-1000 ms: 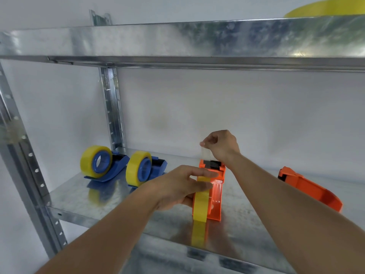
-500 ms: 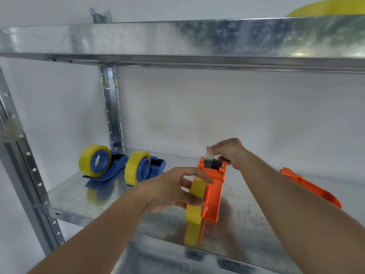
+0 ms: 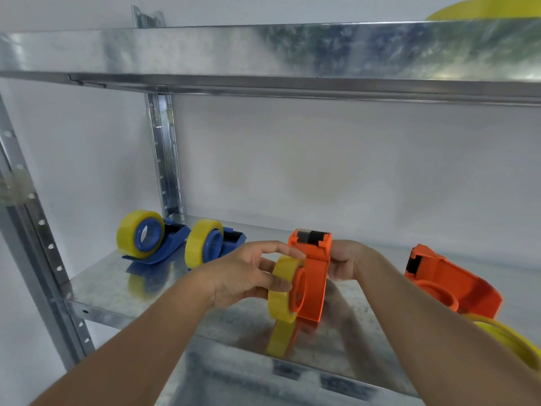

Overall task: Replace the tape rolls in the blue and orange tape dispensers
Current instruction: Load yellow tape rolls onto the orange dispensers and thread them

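An orange tape dispenser (image 3: pixel 314 276) stands on the metal shelf (image 3: pixel 123 285) with a yellow tape roll (image 3: pixel 282 291) on its left side. My left hand (image 3: pixel 248 273) grips that roll, thumb below and fingers over the top. My right hand (image 3: pixel 345 262) holds the dispenser's right side, partly hidden behind it. Tape lies across the cutter at the dispenser's top. A second orange dispenser (image 3: pixel 450 282) without a roll lies to the right. Two blue dispensers (image 3: pixel 172 241) (image 3: pixel 231 241) at the back left carry yellow rolls.
A loose yellow tape roll (image 3: pixel 509 341) shows at the lower right, behind my right forearm. The upper shelf (image 3: pixel 263 54) hangs close overhead with another yellow roll (image 3: pixel 486 10) on top. Perforated steel posts (image 3: pixel 164 153) stand at the left and back.
My right hand let go of the tape end at the cutter and dropped to hold the dispenser's right side. The dispenser turned slightly; my left hand kept its hold on the roll.
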